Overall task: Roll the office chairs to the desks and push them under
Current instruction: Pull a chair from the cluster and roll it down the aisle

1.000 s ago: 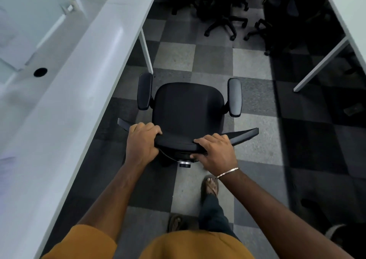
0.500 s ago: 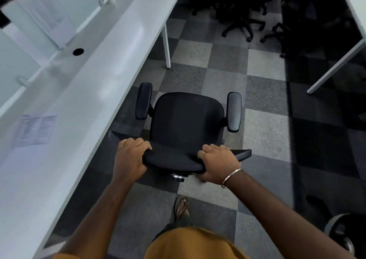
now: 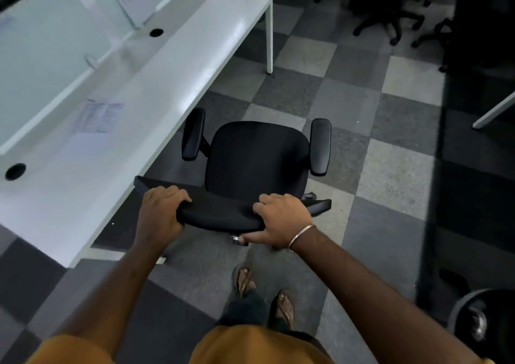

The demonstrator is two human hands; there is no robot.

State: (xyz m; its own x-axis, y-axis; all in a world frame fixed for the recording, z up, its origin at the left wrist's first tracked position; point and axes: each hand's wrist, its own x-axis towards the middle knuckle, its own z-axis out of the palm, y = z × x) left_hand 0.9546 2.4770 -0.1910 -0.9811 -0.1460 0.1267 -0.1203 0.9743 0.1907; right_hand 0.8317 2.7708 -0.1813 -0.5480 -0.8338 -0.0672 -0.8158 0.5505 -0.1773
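A black office chair (image 3: 259, 154) with two padded armrests stands on the checkered floor, seen from above and behind. My left hand (image 3: 160, 213) grips the left part of the backrest's top edge. My right hand (image 3: 281, 218), with a metal bangle at the wrist, grips the right part of that edge, thumb underneath. The long white desk (image 3: 145, 107) runs along the left. The chair's left armrest lies close to the desk's front edge, and the backrest's left tip reaches under that edge.
A white desk leg (image 3: 269, 37) stands ahead of the chair. Several dark office chairs (image 3: 390, 15) crowd the far aisle. Another white desk's leg (image 3: 493, 111) shows at the right. A round dark object (image 3: 482, 322) sits low right. My sandalled feet (image 3: 264, 294) are behind the chair.
The chair has rolled forward along the desk and drifted closer to its edge. My view has turned left, showing more desk top. Both hands keep their grip on the backrest.
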